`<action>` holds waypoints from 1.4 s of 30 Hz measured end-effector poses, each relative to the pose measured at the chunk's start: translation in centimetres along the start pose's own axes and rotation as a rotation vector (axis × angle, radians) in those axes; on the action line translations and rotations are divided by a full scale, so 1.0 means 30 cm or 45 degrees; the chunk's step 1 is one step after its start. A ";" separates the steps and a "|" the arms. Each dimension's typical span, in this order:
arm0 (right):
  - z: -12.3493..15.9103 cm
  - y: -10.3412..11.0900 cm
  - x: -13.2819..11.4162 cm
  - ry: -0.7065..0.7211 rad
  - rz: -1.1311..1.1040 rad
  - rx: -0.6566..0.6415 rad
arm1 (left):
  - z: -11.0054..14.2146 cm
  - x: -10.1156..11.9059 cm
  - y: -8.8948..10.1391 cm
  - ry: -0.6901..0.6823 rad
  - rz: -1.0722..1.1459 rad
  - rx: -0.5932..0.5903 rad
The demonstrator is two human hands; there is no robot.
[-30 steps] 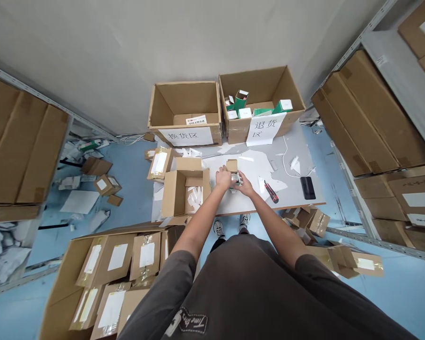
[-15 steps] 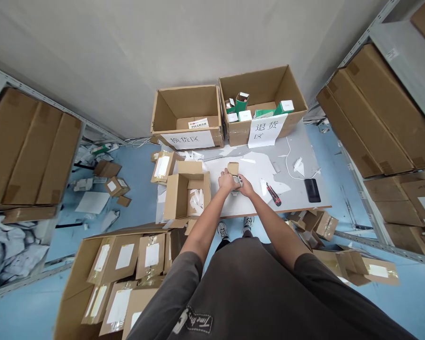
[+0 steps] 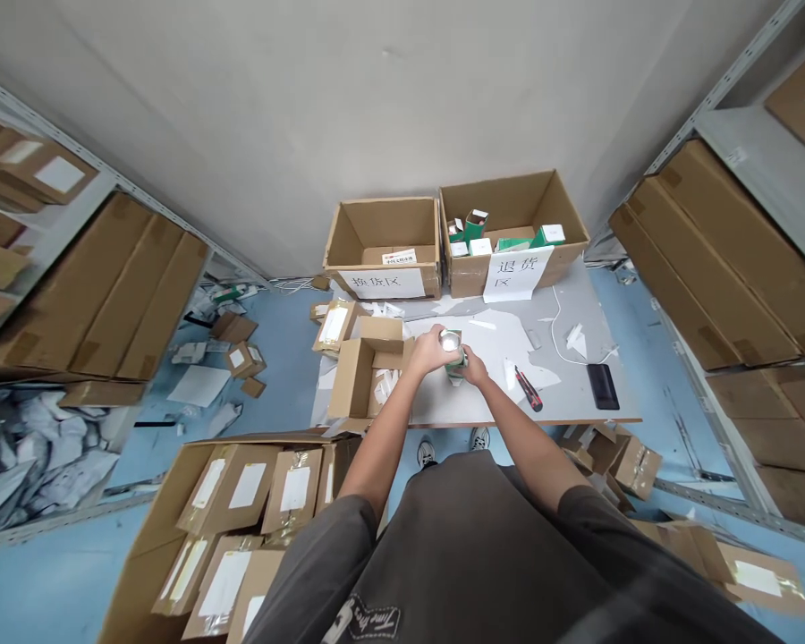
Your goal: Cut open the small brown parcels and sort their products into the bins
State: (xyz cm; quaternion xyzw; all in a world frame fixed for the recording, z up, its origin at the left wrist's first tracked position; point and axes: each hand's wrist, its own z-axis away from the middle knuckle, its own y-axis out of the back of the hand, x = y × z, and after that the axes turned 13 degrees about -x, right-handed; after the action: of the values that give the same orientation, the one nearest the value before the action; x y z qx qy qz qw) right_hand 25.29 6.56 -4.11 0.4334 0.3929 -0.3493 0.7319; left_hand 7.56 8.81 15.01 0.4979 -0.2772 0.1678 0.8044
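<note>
At the front of the table, my left hand is closed round a small round object with a shiny silver face. Just beneath it a small green-and-white box shows between my hands. My right hand grips the box from the right side. Fingers hide part of both, and whether the round object is partly inside the box I cannot tell. Left of my hands stands an open cardboard box with white paper scraps inside. A red-and-black utility knife lies to the right.
Two large open cartons with paper signs, the left carton and the right carton, stand at the back. A phone, white cable and paper scraps share the table. A big carton of taped parcels sits front left; shelves flank both sides.
The silver-faced object and green box now show between my hands, raised and turned. The brown cardboard flap by my fingers is gone from view. My head view has tilted up and shifted left.
</note>
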 end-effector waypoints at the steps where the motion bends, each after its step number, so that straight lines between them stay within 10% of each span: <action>1: -0.003 0.001 -0.002 -0.016 0.013 0.011 | 0.005 0.009 0.032 -0.033 0.040 0.030; 11: 0.034 0.044 -0.071 -0.043 -0.071 0.049 | 0.015 0.119 0.397 -0.534 0.335 -0.022; 18: 0.185 0.173 -0.347 0.264 -0.579 0.074 | -0.004 0.127 0.535 -0.844 0.542 -0.186; 24: 0.303 0.165 -0.606 0.483 -0.871 -0.433 | -0.035 0.156 0.517 -0.927 0.657 -0.163; 42: 0.342 0.069 -0.665 0.446 -0.973 -0.285 | 0.078 0.089 0.355 -0.708 0.962 -0.061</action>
State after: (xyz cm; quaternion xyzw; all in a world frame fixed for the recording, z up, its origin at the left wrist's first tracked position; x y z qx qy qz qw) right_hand 20.92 1.44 17.38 0.2276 0.6789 -0.4715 0.5147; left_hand 3.20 11.47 25.00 0.3695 -0.6479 0.3025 0.5935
